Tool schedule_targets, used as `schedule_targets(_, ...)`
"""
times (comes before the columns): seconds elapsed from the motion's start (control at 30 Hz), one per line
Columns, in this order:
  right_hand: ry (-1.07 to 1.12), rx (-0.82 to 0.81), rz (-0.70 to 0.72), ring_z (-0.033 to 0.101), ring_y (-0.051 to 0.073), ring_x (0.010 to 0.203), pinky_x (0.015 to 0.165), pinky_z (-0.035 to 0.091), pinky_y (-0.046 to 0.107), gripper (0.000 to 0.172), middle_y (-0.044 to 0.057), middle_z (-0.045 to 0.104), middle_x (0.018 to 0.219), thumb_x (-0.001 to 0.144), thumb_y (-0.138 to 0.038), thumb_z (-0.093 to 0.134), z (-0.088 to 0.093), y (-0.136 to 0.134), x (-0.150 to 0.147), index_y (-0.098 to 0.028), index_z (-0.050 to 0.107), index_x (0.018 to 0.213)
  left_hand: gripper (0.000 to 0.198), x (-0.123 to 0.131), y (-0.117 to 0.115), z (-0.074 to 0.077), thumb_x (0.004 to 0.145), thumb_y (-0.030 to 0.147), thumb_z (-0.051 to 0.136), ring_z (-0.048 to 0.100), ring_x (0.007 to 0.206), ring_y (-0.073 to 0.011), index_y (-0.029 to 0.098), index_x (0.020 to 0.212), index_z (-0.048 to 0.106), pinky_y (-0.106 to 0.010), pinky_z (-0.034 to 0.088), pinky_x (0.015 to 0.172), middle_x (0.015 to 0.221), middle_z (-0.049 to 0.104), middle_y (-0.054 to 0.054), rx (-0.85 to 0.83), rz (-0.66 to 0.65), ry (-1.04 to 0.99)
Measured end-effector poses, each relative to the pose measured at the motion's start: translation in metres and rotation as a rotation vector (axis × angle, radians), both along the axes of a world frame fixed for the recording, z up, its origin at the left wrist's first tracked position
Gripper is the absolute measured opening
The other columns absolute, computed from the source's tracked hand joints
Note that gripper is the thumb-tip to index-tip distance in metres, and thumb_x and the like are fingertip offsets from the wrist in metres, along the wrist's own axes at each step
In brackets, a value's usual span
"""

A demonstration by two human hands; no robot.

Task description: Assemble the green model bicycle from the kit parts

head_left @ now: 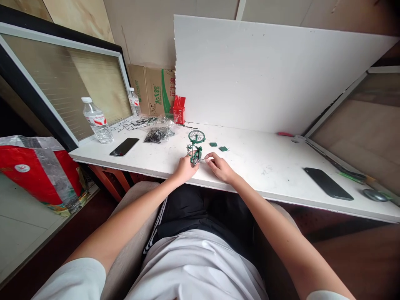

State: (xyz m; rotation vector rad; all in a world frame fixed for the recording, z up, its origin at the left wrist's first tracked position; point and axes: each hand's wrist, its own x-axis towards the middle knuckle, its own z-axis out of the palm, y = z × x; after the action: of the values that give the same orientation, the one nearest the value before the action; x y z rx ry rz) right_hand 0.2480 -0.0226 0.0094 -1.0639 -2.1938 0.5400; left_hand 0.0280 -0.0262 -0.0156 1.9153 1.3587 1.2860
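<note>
A white shirt (193, 268) with short sleeves (78, 277) is worn with black bottoms (187, 212), white stripes (157, 227) down their left side.

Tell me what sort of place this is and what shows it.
Probably a makeshift hobby corner, at home or elsewhere: a white table, a small green bike in the left hand, and a clear bag of dark parts.

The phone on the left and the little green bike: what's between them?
In the head view, a clear plastic bag of dark pieces lies between the phone and the bike, slightly farther back.
</note>
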Motion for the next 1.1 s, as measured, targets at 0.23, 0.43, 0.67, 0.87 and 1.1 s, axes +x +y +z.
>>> schedule_targets(0.23, -0.007, 0.05, 0.014, 0.052, 0.02, 0.067, 0.068, 0.043, 0.032, 0.025, 0.001, 0.061, 0.082, 0.108, -0.043, 0.043, -0.005, 0.0, 0.0, -0.023, 0.049, 0.122, 0.057, 0.001, 0.001, -0.002, 0.085, 0.018, 0.079, 0.077, 0.083, -0.024, 0.014, 0.14, 0.066, -0.034, 0.064, 0.082, 0.102, 0.081, -0.013, -0.001, 0.017, -0.051)
schedule_targets(0.43, 0.047, 0.048, 0.027, 0.064, 0.022, 0.084, 0.077, 0.048, 0.034, 0.023, 0.008, 0.071, 0.102, 0.109, -0.046, 0.046, -0.004, 0.002, 0.001, -0.024, 0.053, 0.107, 0.055, 0.0, 0.0, 0.003, 0.085, 0.018, 0.079, 0.074, 0.078, -0.0223, 0.012, 0.138, 0.067, -0.034, 0.063, 0.081, 0.096, 0.08, -0.011, -0.031, 0.024, -0.032)
schedule_targets(0.67, -0.006, 0.082, -0.027, 0.062, 0.021, 0.073, 0.072, 0.043, 0.033, 0.029, 0.005, 0.074, 0.092, 0.109, -0.049, 0.047, -0.005, 0.003, 0.001, -0.024, 0.059, 0.101, 0.053, -0.002, -0.001, 0.0, 0.088, 0.022, 0.075, 0.069, 0.07, -0.0211, 0.013, 0.14, 0.067, -0.032, 0.061, 0.075, 0.088, 0.078, -0.01, 0.01, 0.023, 0.044)
schedule_targets(0.87, -0.061, 0.125, -0.07, 0.059, 0.021, 0.066, 0.068, 0.039, 0.032, 0.032, 0.005, 0.073, 0.084, 0.109, -0.051, 0.045, -0.006, 0.003, -0.001, -0.025, 0.06, 0.1, 0.056, -0.003, 0.002, -0.005, 0.087, 0.022, 0.078, 0.072, 0.073, -0.022, 0.015, 0.142, 0.067, -0.033, 0.062, 0.077, 0.09, 0.079, -0.01, 0.008, -0.025, -0.004)
schedule_targets(1.1, -0.04, 0.109, -0.081, 0.054, 0.019, 0.063, 0.067, 0.038, 0.032, 0.034, 0.003, 0.068, 0.078, 0.109, -0.052, 0.045, -0.004, 0.003, -0.002, -0.024, 0.057, 0.094, 0.063, -0.001, 0.0, -0.002, 0.083, 0.02, 0.082, 0.076, 0.082, -0.0255, 0.015, 0.143, 0.065, -0.038, 0.065, 0.085, 0.102, 0.081, -0.014, 0.006, -0.004, -0.007)
